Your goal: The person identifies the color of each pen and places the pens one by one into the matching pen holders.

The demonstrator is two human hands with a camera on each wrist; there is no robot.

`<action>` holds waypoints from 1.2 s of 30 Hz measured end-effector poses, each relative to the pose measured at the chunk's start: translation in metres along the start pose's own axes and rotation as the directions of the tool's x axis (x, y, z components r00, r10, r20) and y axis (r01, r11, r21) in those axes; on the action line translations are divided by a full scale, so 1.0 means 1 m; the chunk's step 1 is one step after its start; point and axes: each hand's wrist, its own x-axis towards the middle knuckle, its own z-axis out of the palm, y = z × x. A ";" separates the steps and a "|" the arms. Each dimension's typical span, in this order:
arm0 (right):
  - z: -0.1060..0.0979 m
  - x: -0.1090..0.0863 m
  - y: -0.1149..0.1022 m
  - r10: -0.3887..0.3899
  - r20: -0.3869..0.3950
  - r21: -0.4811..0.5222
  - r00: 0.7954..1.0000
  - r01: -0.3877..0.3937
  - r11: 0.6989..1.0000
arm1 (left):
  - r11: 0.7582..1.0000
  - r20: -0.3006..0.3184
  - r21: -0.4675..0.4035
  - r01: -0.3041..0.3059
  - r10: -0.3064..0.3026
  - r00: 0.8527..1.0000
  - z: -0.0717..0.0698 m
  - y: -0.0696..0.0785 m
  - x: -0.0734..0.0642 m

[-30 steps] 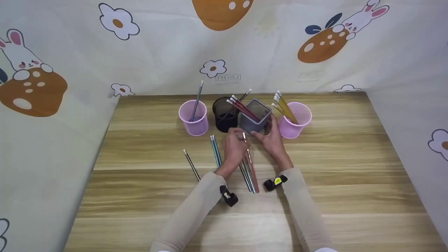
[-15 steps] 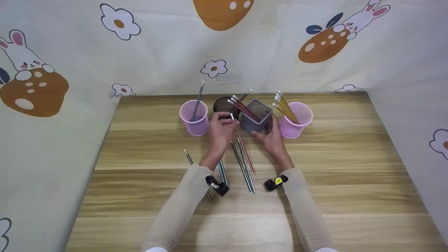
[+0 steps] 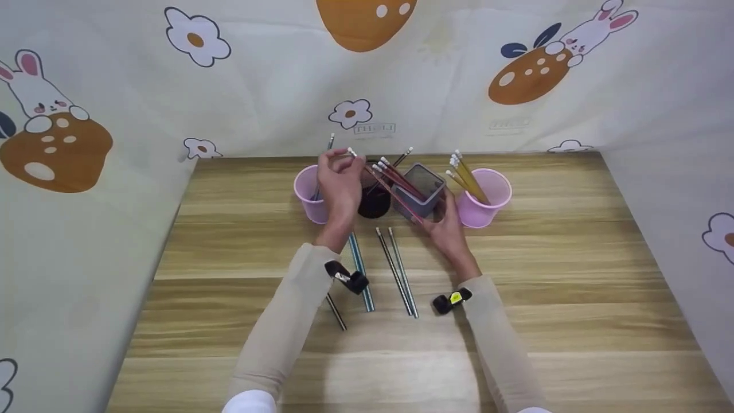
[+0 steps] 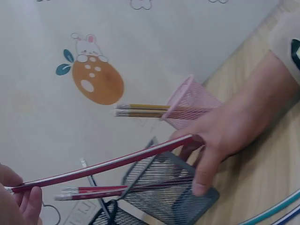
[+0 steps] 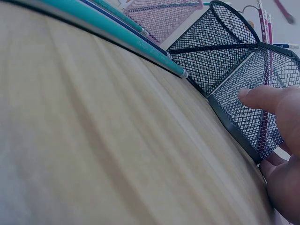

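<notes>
My left hand (image 3: 341, 183) pinches a red pencil (image 4: 108, 163) near its eraser end. It is raised over the left pink cup and the round black mesh pen cup (image 3: 374, 207). The pencil slants across the front of the square mesh pen holder (image 5: 239, 112), its lower end close to my right hand (image 3: 447, 232). That hand grips the square holder by its right and front sides, thumb in front. Inside the holder several red pencils (image 3: 399, 180) lean left, eraser ends up. In the right wrist view, only the thumb and some fingers of the right hand show.
A pink mesh cup (image 3: 476, 218) with several yellow pencils (image 3: 470, 180) stands right, another pink cup (image 3: 304, 198) with a grey pencil left. On the wooden table (image 3: 545, 298) lie blue-teal pencils (image 3: 362, 275), a dark one (image 3: 394, 272), a greenish one (image 3: 404, 272) and another dark pencil (image 3: 336, 312).
The left hand has lifted the red pencil off the table and moved it up, away and to the left. The right hand has kept its grip on the square holder.
</notes>
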 end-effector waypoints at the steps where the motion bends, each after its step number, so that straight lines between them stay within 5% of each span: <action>1: 0.000 0.000 0.000 -0.001 0.000 -0.001 1.000 0.001 1.000 | 1.000 -0.014 -0.018 -0.005 0.005 1.000 0.000 0.003 0.002; 7: 0.000 0.002 0.002 0.007 0.001 0.000 1.000 -0.007 1.000 | 0.983 -0.074 -0.145 -0.115 0.105 0.992 -0.001 0.011 0.005; 14: 0.001 0.002 0.002 -0.005 0.005 0.007 1.000 0.005 1.000 | 0.960 -0.048 -0.121 -0.251 0.247 0.968 0.003 0.006 -0.001; 22: 0.000 0.001 0.001 0.013 0.001 -0.008 1.000 -0.013 1.000 | 0.967 0.006 -0.098 -0.236 0.237 0.971 0.007 -0.011 0.000; 36: 0.000 0.000 0.000 0.036 0.004 -0.004 0.999 -0.036 0.999 | 0.987 -0.021 -0.052 -0.154 0.153 0.988 0.017 -0.027 0.003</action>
